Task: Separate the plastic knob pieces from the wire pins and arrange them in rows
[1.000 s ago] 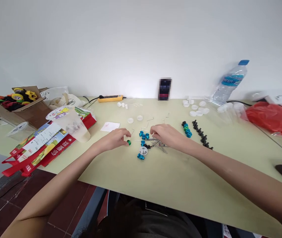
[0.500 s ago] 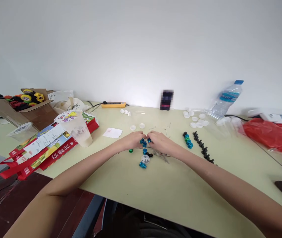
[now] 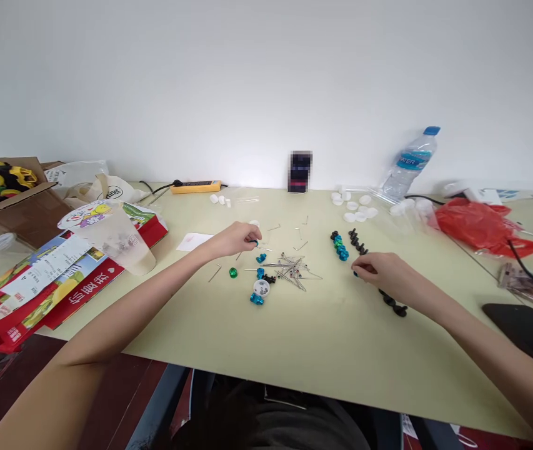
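Observation:
My left hand (image 3: pixel 237 239) pinches a small blue piece, mostly hidden by the fingers, above the middle of the table. My right hand (image 3: pixel 378 270) is closed on a small dark blue piece over the row of black parts (image 3: pixel 400 310). Left of that row lies a cluster of blue and green parts (image 3: pixel 340 246). Between my hands are a pile of metal hex keys (image 3: pixel 292 272), a small white cap with tiny screws (image 3: pixel 261 288), loose blue parts (image 3: pixel 257 299) and a green part (image 3: pixel 233 272).
A plastic cup (image 3: pixel 123 240) lies on a red bag (image 3: pixel 92 281) at left, beside a cardboard box (image 3: pixel 27 215). A phone (image 3: pixel 299 172) and a water bottle (image 3: pixel 410 164) lean at the wall. A red plastic bag (image 3: pixel 475 224) and black device (image 3: pixel 523 331) are at right.
My hands have moved apart, the right one going right to the black row. The hex keys and blue parts between them now show more fully. The view has shifted.

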Tool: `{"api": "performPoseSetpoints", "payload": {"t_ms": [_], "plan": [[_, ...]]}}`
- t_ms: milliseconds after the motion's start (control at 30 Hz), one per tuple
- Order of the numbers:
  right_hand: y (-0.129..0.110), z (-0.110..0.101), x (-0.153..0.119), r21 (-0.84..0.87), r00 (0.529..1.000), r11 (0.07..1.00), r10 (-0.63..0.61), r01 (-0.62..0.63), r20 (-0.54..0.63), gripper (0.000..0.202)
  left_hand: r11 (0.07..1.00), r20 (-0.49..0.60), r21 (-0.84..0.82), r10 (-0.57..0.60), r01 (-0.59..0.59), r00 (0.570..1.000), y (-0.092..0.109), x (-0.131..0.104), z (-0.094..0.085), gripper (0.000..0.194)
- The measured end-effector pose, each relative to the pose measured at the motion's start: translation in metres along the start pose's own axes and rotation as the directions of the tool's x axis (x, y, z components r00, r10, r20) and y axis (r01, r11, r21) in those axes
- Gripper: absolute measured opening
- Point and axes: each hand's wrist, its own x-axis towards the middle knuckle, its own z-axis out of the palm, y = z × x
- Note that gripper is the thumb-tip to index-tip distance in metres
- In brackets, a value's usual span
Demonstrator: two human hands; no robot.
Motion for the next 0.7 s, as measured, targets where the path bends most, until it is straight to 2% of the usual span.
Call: {"api": "performPoseSetpoints", "payload": {"t_ms": [67, 133, 300, 433, 600, 700], "plan": [[0.006, 0.009, -0.002, -0.025, 1.000, 1.000, -0.003, 0.003, -0.031, 0.030, 0.997, -0.003, -0.083, 0.008, -0.008, 1.000, 0.017, 0.005, -0.005, 0.026], [0.007, 0.017, 0.000, -0.023, 0.996, 0.999, -0.025, 0.023, -0.084, 0.030, 0.995, 0.020, -0.091, 0.033, -0.031, 0.999, 0.036, 0.012, -0.003, 0.025], [0.005, 0.025, 0.009, 0.046, 0.988, 0.999, -0.006, 0.014, -0.157, 0.019, 0.977, 0.085, -0.159, 0.154, -0.139, 0.984, 0.077, 0.031, 0.023, 0.018], [0.002, 0.026, 0.011, -0.004, 0.972, 1.000, -0.028, 0.028, -0.232, 0.009, 0.956, 0.021, -0.122, 0.271, -0.267, 0.962, 0.096, 0.046, 0.049, 0.016], [-0.002, 0.022, 0.005, 0.057, 0.961, 0.998, 0.000, 0.017, -0.275, 0.005, 0.898, -0.001, -0.276, 0.355, -0.341, 0.935, 0.114, 0.069, 0.075, 0.016], [-0.002, 0.015, 0.000, 0.085, 0.962, 0.996, 0.034, -0.012, -0.270, 0.001, 0.885, -0.004, -0.277, 0.388, -0.374, 0.922, 0.120, 0.084, 0.089, 0.015]]}}
